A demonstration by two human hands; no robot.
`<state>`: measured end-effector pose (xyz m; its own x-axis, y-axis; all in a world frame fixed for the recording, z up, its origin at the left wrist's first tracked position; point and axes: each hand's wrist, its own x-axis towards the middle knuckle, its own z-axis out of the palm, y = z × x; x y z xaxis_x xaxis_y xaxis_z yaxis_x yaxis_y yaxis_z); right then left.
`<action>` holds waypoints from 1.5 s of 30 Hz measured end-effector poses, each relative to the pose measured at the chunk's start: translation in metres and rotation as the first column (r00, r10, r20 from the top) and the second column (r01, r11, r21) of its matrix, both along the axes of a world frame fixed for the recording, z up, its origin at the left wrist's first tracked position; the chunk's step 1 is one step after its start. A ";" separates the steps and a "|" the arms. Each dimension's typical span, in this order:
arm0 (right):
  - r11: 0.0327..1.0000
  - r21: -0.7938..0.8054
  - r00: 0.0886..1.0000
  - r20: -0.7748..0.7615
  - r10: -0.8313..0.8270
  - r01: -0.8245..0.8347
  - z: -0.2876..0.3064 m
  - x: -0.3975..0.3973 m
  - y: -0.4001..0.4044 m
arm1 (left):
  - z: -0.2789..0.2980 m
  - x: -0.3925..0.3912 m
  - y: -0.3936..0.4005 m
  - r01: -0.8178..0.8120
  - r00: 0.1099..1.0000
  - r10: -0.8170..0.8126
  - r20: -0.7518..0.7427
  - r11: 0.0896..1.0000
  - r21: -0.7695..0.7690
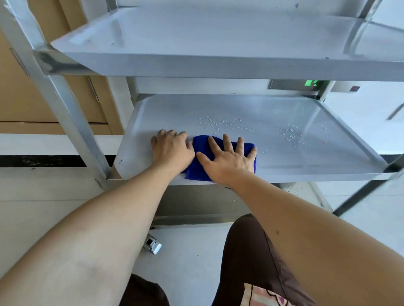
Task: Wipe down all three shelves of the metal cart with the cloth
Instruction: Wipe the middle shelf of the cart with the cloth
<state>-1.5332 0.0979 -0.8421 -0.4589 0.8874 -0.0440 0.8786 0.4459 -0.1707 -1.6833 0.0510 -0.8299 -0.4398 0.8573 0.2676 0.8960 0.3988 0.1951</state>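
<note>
A folded blue cloth (200, 157) lies on the middle shelf (290, 162) of the metal cart, near its front edge. My right hand (227, 158) presses flat on the cloth with fingers spread. My left hand (171, 148) rests on the shelf at the cloth's left edge, fingers curled and touching it. Water droplets (220, 123) dot the shelf behind and to the right of the cloth. The top shelf (190, 36) hangs above. Part of the bottom shelf (194, 202) shows below, mostly hidden by my arms.
Cart posts (60, 94) rise on the left and a slanted bar (373, 186) on the right. A caster wheel (153, 245) sits on the pale floor. A wooden door (10, 88) stands behind on the left. My knees are at the bottom of the view.
</note>
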 end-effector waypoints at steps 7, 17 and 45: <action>0.998 0.017 0.998 0.025 0.055 -0.056 -0.003 -0.030 0.054 | -0.005 -0.001 0.002 -0.008 0.999 0.003 0.048 0.996 0.094; 0.997 0.030 0.997 0.038 0.070 -0.071 0.004 -0.082 0.132 | -0.010 0.001 0.005 -0.003 1.000 0.004 -0.028 0.998 0.057; 0.992 0.025 0.992 0.024 0.122 -0.122 0.005 -0.068 0.137 | -0.009 -0.003 0.004 -0.005 1.000 0.006 -0.019 1.000 0.026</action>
